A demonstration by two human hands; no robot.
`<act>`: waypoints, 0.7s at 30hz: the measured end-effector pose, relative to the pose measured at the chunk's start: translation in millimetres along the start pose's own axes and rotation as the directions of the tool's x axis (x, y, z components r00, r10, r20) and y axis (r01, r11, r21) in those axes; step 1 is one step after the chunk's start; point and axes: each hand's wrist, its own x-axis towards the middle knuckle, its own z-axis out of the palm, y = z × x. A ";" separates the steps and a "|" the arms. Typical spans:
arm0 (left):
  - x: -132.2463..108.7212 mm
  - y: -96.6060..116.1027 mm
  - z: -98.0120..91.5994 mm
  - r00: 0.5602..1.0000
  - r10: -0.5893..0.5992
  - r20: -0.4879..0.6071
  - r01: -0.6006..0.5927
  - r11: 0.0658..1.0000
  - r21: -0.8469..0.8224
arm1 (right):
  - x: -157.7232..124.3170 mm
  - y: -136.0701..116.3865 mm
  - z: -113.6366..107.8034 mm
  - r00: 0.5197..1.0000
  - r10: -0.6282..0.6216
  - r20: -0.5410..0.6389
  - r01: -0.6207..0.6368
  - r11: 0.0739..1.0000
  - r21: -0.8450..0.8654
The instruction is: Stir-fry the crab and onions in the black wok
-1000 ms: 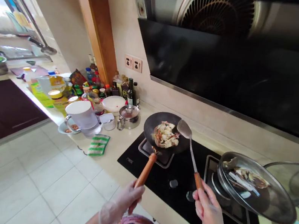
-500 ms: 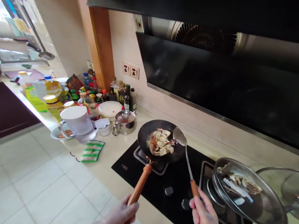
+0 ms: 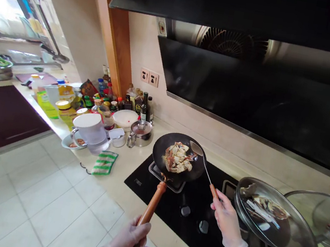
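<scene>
A black wok (image 3: 160, 150) with pale and orange food pieces (image 3: 177, 158) sits on the left burner of a black hob (image 3: 192, 206). Its long wooden handle (image 3: 152, 203) runs toward me, and my gloved left hand (image 3: 124, 243) is closed round its end. My gloved right hand (image 3: 224, 220) grips the wooden handle of a metal spatula (image 3: 202, 160), whose blade rests at the wok's right edge against the food.
A pan under a glass lid (image 3: 275, 220) stands on the right burner, another glass lid (image 3: 323, 217) behind it. Left of the wok are a small lidded steel pot (image 3: 140, 133), a white jug (image 3: 91, 130), a green striped cloth (image 3: 105, 163), several bottles and jars (image 3: 115, 100). A range hood (image 3: 245, 40) hangs above.
My right hand has moved forward and lowered the spatula blade into the wok's right side. The left hand keeps its hold on the wok handle. The camera has shifted a little.
</scene>
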 end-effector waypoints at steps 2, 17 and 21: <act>-1.4 -0.8 -0.4 1.000 0.018 -0.002 -0.018 0.999 -0.026 | 19.0 -2.0 2.4 0.996 -0.091 -0.016 0.088 0.987 -0.135; -13.5 -4.5 1.1 0.999 0.046 -0.017 -0.047 0.991 -0.122 | 57.3 -14.2 12.5 0.994 -0.104 0.045 0.113 0.940 -0.321; -13.8 -6.9 0.9 0.999 0.054 0.006 -0.053 0.991 -0.127 | 48.8 -15.5 3.3 0.996 -0.087 0.023 0.089 0.943 -0.321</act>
